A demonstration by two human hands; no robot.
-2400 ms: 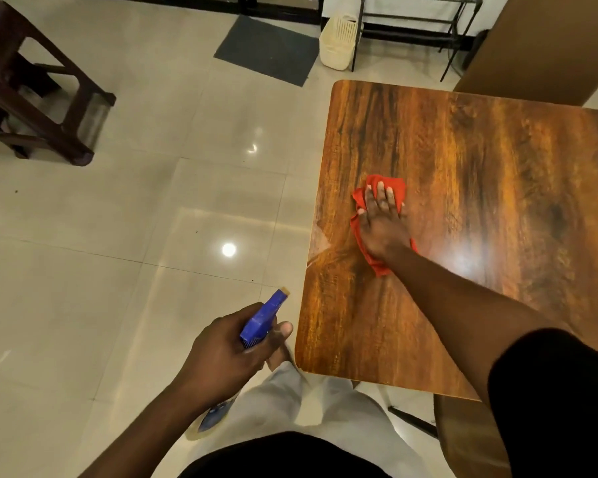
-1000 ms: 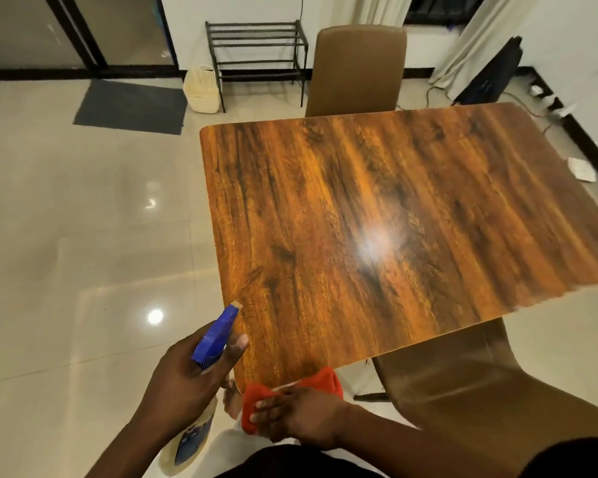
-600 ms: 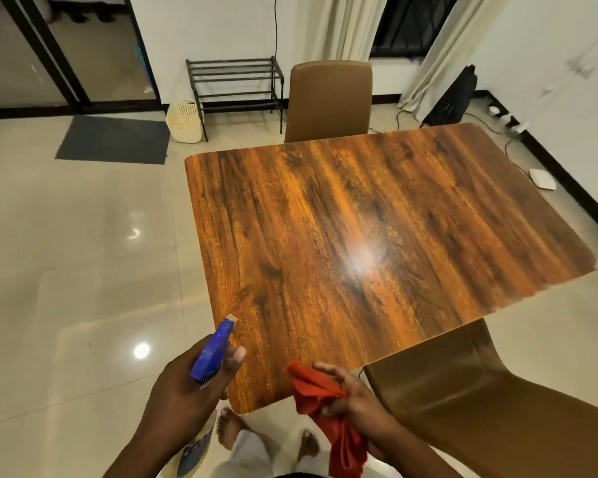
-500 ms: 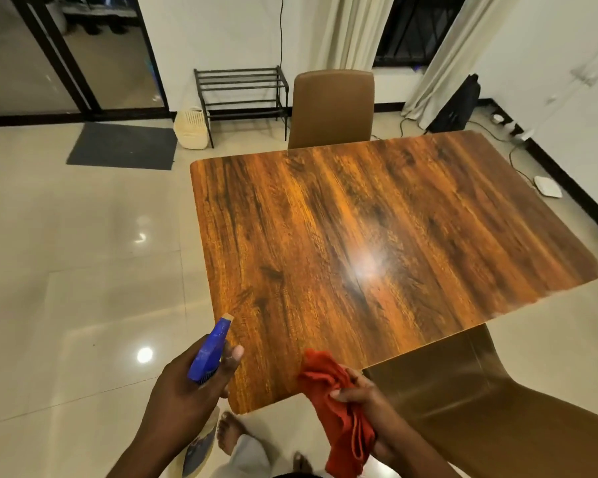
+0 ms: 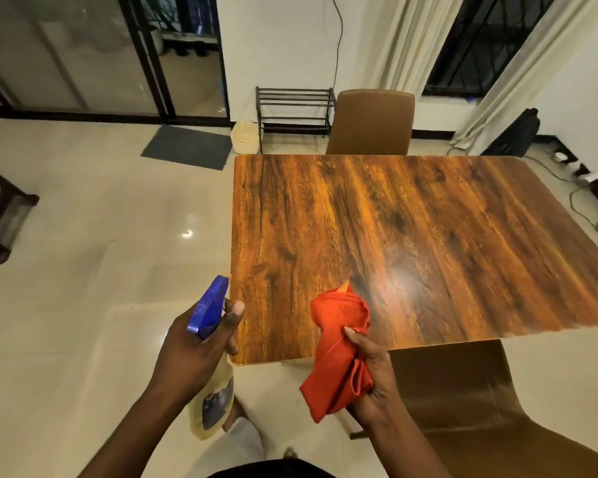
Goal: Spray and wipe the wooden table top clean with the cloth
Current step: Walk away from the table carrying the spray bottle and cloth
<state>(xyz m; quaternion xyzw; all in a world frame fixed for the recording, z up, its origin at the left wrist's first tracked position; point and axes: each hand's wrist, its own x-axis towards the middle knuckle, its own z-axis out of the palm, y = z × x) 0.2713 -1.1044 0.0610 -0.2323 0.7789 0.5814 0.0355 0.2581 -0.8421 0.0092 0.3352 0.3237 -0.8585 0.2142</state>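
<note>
Off to the left, over the pale tiled floor, the left hand is wrapped round the neck of a tall yellowish plastic spray bottle with a blue trigger head. The fingers are closed on it, the thumb lies along the head, and the bottle body hangs down below the fist. The nozzle points up and forward, toward the near left corner of the glossy brown wood-grain table top, which begins just beside that hand. I cannot tell whether a finger sits on the trigger itself.

Next across, the right hand holds a bunched red-orange cloth off the surface, at the table's near edge. The fingers are curled in and clamped on its lower folds, the thumb pressing the middle, while the upper end sticks up loose over the wood. The cloth does not seem to touch the top.

The table stretches away ahead and to the right of both hands, its long side running left to right, so I would judge that the spray goes forward and rightward and that the cloth hand is the nearer one for the wiping.

On the right, a tan padded chair sits tucked under the near edge, just beside the right wrist.
</note>
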